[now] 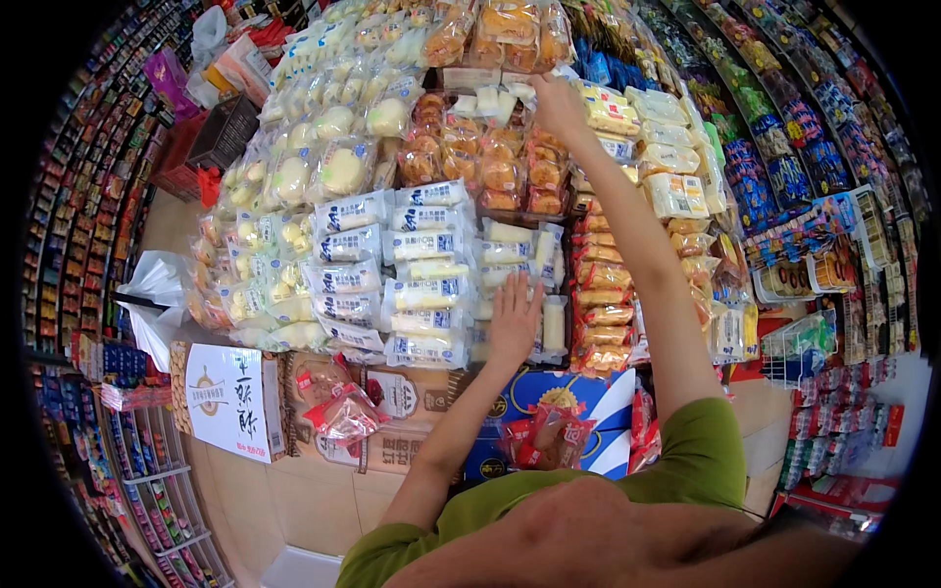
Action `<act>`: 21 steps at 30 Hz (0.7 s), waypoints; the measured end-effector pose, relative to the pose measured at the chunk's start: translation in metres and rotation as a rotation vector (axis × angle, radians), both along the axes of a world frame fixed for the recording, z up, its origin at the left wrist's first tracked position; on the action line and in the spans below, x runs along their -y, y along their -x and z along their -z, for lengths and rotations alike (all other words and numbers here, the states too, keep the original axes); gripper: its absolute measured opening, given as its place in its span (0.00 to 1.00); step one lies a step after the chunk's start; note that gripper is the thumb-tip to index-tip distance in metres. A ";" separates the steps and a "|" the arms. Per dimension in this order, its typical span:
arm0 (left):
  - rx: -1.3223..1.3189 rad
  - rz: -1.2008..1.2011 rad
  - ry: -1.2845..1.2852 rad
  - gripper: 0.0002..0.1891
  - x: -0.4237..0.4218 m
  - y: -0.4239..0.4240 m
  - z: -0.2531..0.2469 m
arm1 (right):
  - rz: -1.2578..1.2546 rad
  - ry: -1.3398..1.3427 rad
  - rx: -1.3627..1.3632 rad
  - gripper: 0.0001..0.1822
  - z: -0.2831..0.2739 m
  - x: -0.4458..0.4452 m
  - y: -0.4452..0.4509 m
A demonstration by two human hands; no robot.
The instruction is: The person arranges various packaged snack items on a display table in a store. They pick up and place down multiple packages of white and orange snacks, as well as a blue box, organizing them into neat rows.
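My left hand (514, 312) lies with fingers spread on small white-wrapped bread packs (504, 252) in the middle of a large display of packaged bread. Stretched far forward, my right hand (553, 103) is at the back, beside several small white packs (487, 103) and a clear strip (470, 79); its fingertips are partly hidden, so a hold cannot be told. Below that hand sit bagged brown round buns (502, 170). Yellow-and-white packs (609, 110) stand just right of it. Under my right forearm runs a column of red-edged golden bread packs (603, 287).
Shelves of snacks line the left and right sides. Near me stand a white carton (224, 400) and a blue box (610, 411) with red-edged packs (548, 434) on it. A dark plastic basket (224, 132) is at the back left; a white wire basket (798, 353) hangs at right.
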State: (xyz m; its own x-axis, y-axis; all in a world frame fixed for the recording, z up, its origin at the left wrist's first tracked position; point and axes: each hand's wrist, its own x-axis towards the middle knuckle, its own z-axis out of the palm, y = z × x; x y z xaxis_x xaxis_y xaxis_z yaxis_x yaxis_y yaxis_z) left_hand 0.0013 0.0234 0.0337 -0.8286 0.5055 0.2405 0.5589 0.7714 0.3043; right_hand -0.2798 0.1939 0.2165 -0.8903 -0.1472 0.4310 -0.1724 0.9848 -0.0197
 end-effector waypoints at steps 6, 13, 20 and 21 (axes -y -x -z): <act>0.009 -0.051 0.083 0.30 0.003 0.005 0.015 | 0.003 -0.494 0.188 0.21 0.028 -0.026 0.078; 0.049 -0.066 0.095 0.31 0.001 0.003 0.016 | 0.063 -0.462 -0.035 0.19 0.025 -0.005 0.094; 0.085 -0.063 0.112 0.30 0.000 0.004 0.001 | 0.152 -0.167 0.364 0.22 0.055 -0.001 0.120; 0.068 -0.061 0.107 0.30 0.000 0.003 0.002 | 0.179 -0.110 0.407 0.22 0.059 -0.005 0.122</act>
